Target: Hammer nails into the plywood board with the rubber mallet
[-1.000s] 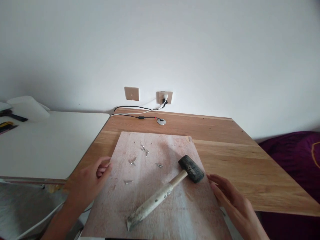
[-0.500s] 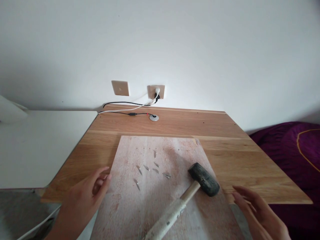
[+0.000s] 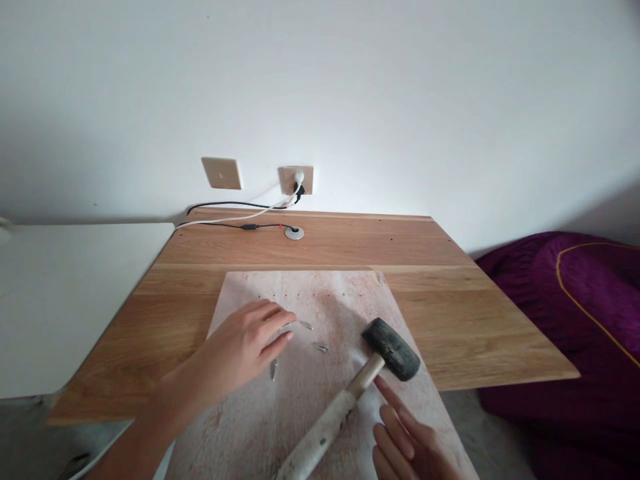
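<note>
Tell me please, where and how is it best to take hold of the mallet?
Probably best by the whitish part of the handle, with the right hand coming from the right. The mallet lies on the board, handle slanting toward the person, bulky dark head away, and that hand is just right of the handle.

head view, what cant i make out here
Head view:
Board: near edge, cut off by the picture's bottom edge.
Mallet handle: its end, cut off there too.
Metal pieces: total count, the left hand being in the way.
Row of dots: too small to tell what they are.
</note>
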A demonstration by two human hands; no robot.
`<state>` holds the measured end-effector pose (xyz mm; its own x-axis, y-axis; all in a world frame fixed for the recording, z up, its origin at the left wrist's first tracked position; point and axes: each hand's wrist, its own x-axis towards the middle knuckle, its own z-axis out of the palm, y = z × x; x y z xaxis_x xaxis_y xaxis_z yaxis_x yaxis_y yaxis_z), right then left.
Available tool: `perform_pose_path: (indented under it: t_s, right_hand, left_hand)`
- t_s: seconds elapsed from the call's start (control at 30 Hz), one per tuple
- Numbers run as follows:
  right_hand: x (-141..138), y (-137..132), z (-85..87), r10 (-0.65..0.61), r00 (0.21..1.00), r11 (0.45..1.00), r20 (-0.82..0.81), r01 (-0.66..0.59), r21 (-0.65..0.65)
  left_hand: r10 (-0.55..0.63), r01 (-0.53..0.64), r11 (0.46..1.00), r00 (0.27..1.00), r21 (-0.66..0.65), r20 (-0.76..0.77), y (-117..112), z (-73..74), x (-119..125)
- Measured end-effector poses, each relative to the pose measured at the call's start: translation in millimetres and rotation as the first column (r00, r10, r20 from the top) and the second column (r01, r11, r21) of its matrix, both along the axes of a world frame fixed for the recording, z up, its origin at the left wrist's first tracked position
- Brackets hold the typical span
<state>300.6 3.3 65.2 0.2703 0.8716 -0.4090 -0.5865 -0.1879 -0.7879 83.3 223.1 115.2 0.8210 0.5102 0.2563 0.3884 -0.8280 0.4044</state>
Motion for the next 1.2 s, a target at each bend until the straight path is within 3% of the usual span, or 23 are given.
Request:
perform_pose_path:
  t_s: [0.13,0.33,0.7,0.97,1.2]
  right_hand:
    - [3,16,1.2,0.002,0.942,0.993,-0.335,0.039,0.115]
    - [12,17,9.2,0.088,0.881,0.994,-0.464,-0.048,0.097]
    - [18,6,20.6,0.019,0.938,1.000,-0.345,-0.023,-0.009]
    - [31,4,26.4,-0.064,0.983,0.973,-0.174,0.022,-0.231]
    - [41,10,35.0,0.013,1.000,0.981,-0.012,-0.015,-0.192]
  left_hand:
    - [-0.097,0.097,0.995,0.995,-0.004,-0.030,-1,1.9,13]
    - [-0.046,0.047,0.998,0.999,-0.041,0.009,1,-7.9,4]
    - [0.031,-0.031,1.000,0.994,-0.005,0.108,4,-21.3,-6]
    - [0.075,-0.074,0.997,0.988,-0.009,0.138,3,-29.5,-9]
    - [0.089,-0.081,0.995,0.986,-0.060,0.139,2,-28.7,-12]
